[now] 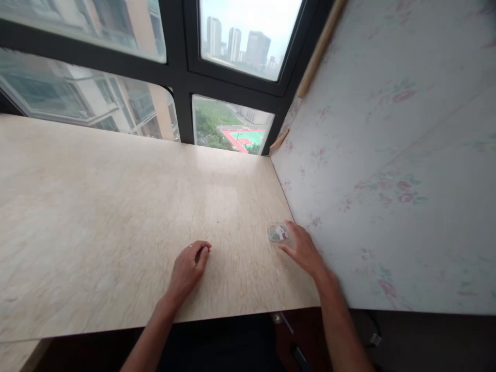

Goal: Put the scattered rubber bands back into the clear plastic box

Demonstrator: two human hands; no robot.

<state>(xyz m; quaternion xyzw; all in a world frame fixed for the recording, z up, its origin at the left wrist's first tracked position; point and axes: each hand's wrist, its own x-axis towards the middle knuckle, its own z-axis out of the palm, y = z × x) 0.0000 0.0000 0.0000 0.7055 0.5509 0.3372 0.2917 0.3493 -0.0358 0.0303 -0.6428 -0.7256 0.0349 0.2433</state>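
Observation:
A small clear plastic box (276, 233) with a printed white, green and reddish face lies on the stone-patterned ledge (116, 206), close to the wall. My right hand (302, 249) is around its right end, with the thumb at the near edge and the fingers at the far edge. Part of the box is hidden by that hand. To the left, apart from the box, my left hand (188, 267) rests on the ledge with its fingers curled and the thumb against the fingertips. A tiny reddish spot shows at those fingertips, too small to make out.
A wall (387, 155) with flowered paper rises along the right side of the ledge. Dark window frames (228, 77) stand at the back. Below the front edge are a reddish-brown surface (302, 333) and a dark cable (374, 328).

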